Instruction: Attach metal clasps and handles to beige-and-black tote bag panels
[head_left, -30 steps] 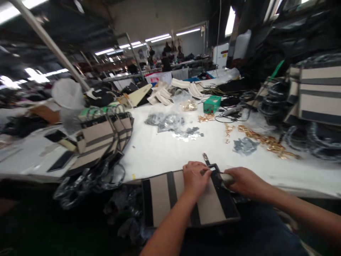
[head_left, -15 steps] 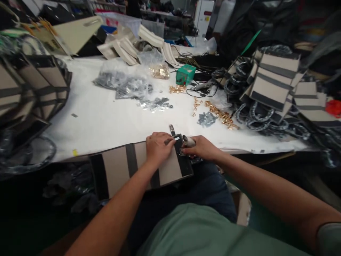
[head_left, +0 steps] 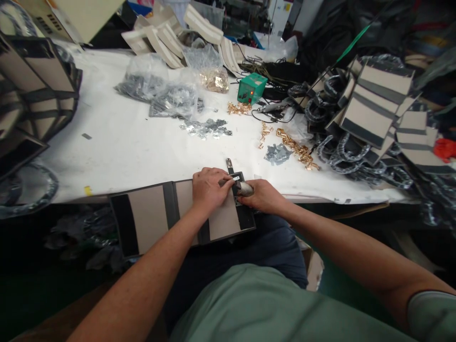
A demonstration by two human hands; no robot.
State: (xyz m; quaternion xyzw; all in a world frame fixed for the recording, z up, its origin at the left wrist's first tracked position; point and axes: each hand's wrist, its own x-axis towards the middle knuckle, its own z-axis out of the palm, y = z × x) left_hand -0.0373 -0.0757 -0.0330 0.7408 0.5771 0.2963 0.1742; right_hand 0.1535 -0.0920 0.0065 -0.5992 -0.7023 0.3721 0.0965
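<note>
A flat beige panel with black bands (head_left: pixel 151 216), like an opened-out bag body, lies across the table's front edge and my lap. My left hand (head_left: pixel 211 190) rests on its right part, fingers pinched together by a small bright metal plate (head_left: pixel 235 178) in the black end band. A dark sliver shows at those fingertips; what it is I cannot make out. My right hand (head_left: pixel 265 195) is wrapped round a grey, rounded metal tool (head_left: pixel 245 189), its tip against the same band. Beyond the band sticks out a short black strap with a metal end (head_left: pixel 229 165).
Silvery metal plates (head_left: pixel 206 128), grey plates (head_left: pixel 277 154) and gold-coloured fittings (head_left: pixel 297 148) lie loose on the white table. Behind them are plastic bags of parts (head_left: pixel 174 97) and a green box (head_left: pixel 252 88). Stacked beige-and-black pieces stand at left (head_left: pixel 46 71) and right (head_left: pixel 377 102).
The camera view has tilted down and shifted slightly. My right hand's tool has moved left, closer to my left fingertips and the bright plate. My left hand keeps its place on the panel.
</note>
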